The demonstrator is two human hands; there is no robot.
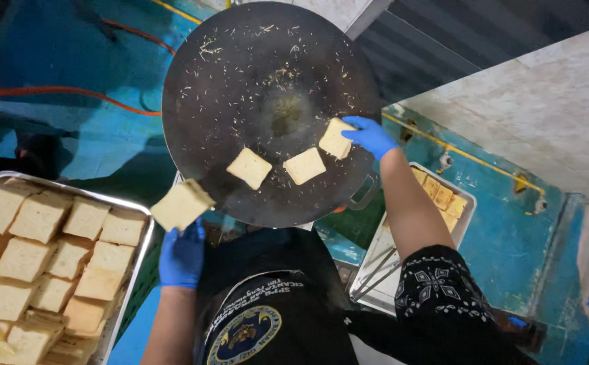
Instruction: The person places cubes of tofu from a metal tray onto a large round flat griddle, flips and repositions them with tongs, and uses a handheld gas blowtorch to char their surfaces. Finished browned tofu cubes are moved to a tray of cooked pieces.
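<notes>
No packages, signs or screens are to be seen. One label is shown: a round emblem, dark blue and gold, printed on the black apron at the lower centre.

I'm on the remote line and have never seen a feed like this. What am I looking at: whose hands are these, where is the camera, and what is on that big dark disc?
There is one picture, taken by a camera worn on a person's head and looking straight down past their dark apron. Both hands are the person's own, in blue gloves. The left hand holds a pale square bread slice at the near rim of a big round dark metal griddle dusted with crumbs. The right hand grips another bread slice lying on the griddle. Two more slices lie flat beside it. On the left, a metal tray is packed with stacked bread slices. On the right, a second tray holds browner pieces.
</notes>
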